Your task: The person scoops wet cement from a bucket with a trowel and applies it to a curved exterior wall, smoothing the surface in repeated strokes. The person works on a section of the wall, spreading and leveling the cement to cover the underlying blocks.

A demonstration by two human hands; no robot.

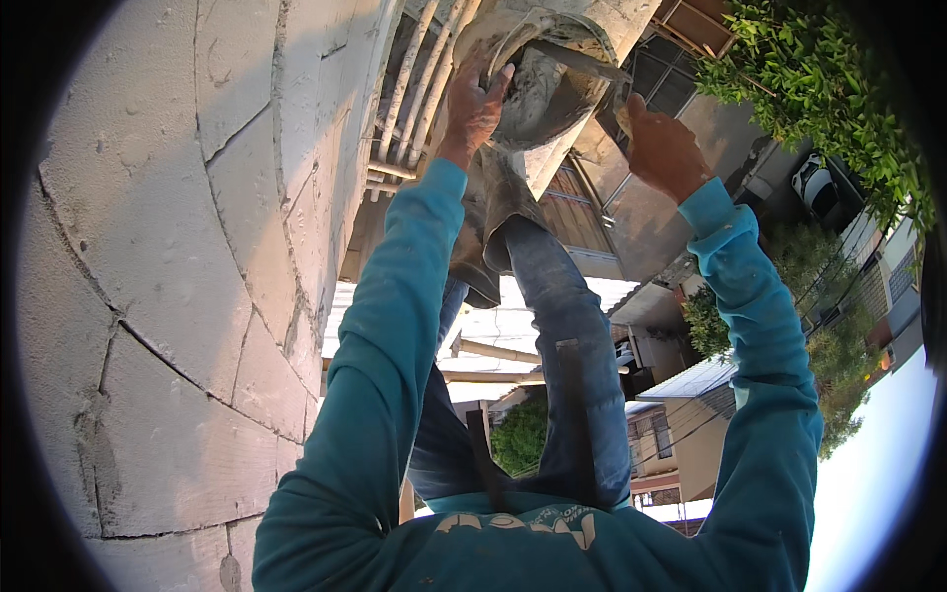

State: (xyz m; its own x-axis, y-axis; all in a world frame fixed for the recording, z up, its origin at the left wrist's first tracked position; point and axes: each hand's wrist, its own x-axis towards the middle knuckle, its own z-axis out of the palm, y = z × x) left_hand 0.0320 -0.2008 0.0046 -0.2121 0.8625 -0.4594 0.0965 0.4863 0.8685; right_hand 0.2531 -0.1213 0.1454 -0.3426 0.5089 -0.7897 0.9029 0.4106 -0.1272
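A round bucket (546,126) with grey, wet-looking mortar (538,87) inside stands beyond my boots. My left hand (475,109) grips the bucket's near-left rim, its thumb over the edge and the other fingers partly hidden. On the other side, my right hand (663,148) is closed round the handle of a trowel (577,61). The trowel's grey, mortar-smeared blade reaches left across the bucket's opening, above the mortar. Whether the blade touches the mortar I cannot tell.
A pale block wall (158,266) with dark joints rises close on my left. Several pipes (412,89) run between wall and bucket. I stand high on a narrow plank (548,166) in boots (508,197). Houses, a parked car (814,185) and leafy branches (829,89) lie below and right.
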